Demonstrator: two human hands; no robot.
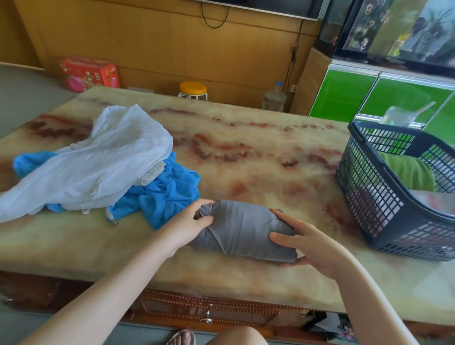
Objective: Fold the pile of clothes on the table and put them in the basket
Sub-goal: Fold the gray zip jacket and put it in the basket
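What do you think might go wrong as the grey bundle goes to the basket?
The grey bundle is gripped only at its ends by the left hand and right hand; lifted, its middle may sag and unfold. The basket already holds a green roll, so the bundle might catch its rim or land askew.

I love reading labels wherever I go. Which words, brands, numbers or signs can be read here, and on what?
None can be read.
Red cardboard box beyond the marble-patterned table: printed marks, too blurred to read.
Printed paper under the table: pictures, any writing too small.
Grey folded garment: no print shows.
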